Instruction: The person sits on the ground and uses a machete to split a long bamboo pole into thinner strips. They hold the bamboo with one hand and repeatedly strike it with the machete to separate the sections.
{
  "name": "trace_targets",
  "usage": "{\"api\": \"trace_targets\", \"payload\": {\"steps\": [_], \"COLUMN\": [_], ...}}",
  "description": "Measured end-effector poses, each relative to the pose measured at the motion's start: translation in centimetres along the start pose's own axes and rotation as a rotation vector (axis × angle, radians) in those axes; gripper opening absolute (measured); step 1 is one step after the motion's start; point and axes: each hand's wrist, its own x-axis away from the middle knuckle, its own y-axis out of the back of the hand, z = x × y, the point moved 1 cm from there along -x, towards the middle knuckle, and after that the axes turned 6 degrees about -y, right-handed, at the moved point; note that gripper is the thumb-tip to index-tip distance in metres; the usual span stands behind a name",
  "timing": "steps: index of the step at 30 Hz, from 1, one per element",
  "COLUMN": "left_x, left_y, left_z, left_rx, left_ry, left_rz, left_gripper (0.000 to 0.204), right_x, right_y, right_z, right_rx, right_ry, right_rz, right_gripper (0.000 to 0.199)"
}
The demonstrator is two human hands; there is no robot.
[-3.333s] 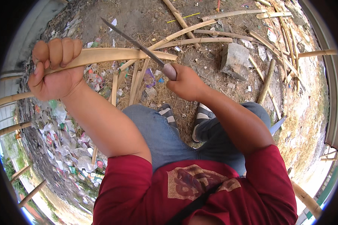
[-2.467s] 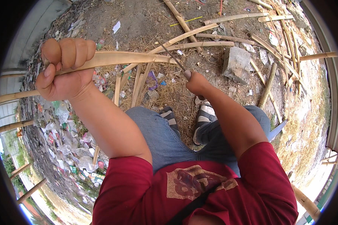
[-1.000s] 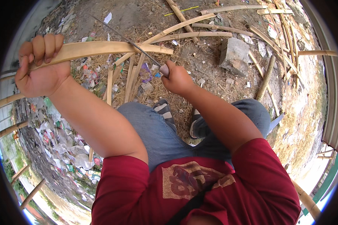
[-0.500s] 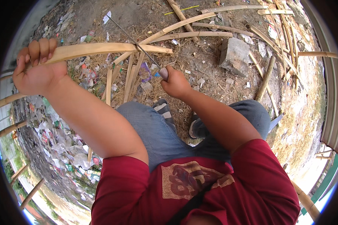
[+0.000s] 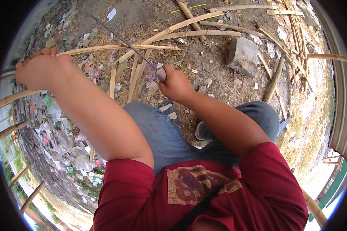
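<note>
My left hand [image 5: 40, 71] is closed around the left end of a long pale bamboo strip [image 5: 96, 49], palm turned down. Only the strip's narrow edge faces up as it stretches to the right above the ground. In my right hand [image 5: 177, 85] is the grip of a long, thin-bladed machete [image 5: 121, 38]. Its dark blade slants up to the left and crosses over the strip; whether the two touch, I cannot tell. Beneath the strip's right part, another bamboo piece [image 5: 185, 26] lies at an angle.
Several bamboo lengths lie scattered at the upper right. A rough concrete block [image 5: 243, 57] sits right of my right hand. Several cut bamboo pieces [image 5: 134, 82] lie just ahead of my knees. Plastic litter [image 5: 67, 142] covers the ground on the left, beside bamboo poles [image 5: 11, 131].
My left hand has rolled over, turning the bamboo strip from its broad face to its edge. My right hand has drawn slightly left and nearer, and the machete blade shows more fully.
</note>
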Motion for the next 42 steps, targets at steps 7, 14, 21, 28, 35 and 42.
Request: {"api": "trace_targets", "payload": {"steps": [7,14,21,28,35,42], "left_x": [-1.2,-0.3,-0.7,0.1,-0.6,-0.2], "left_y": [0.9,0.5,0.4,-0.1,0.2,-0.1], "left_z": [0.3,0.3,0.6,0.3,0.2,0.9], "left_rx": [-0.034,-0.035,-0.047,-0.049,-0.068,-0.065], "left_ry": [0.146,0.030,0.094,0.036,0.125,0.045], "left_rz": [-0.235,-0.161,-0.173,-0.132,-0.179,-0.095], "left_gripper": [0.028,0.033,0.048,0.036,0.034,0.049], "right_x": [-0.4,1.0,-1.5,1.0,-2.5,-0.8], "right_y": [-1.0,1.3,-0.7,1.2,-1.3,-0.9], "right_z": [-2.8,4.1,-7.2,3.2,-12.0,-2.3], "right_rx": [0.021,0.030,0.028,0.000,0.113,0.031], "right_ry": [-0.071,0.100,-0.279,0.083,-0.392,-0.050], "right_rz": [-0.006,0.142,-0.003,0.082,-0.059,-0.044], "right_gripper": [0.034,0.035,0.033,0.034,0.039,0.033]}}
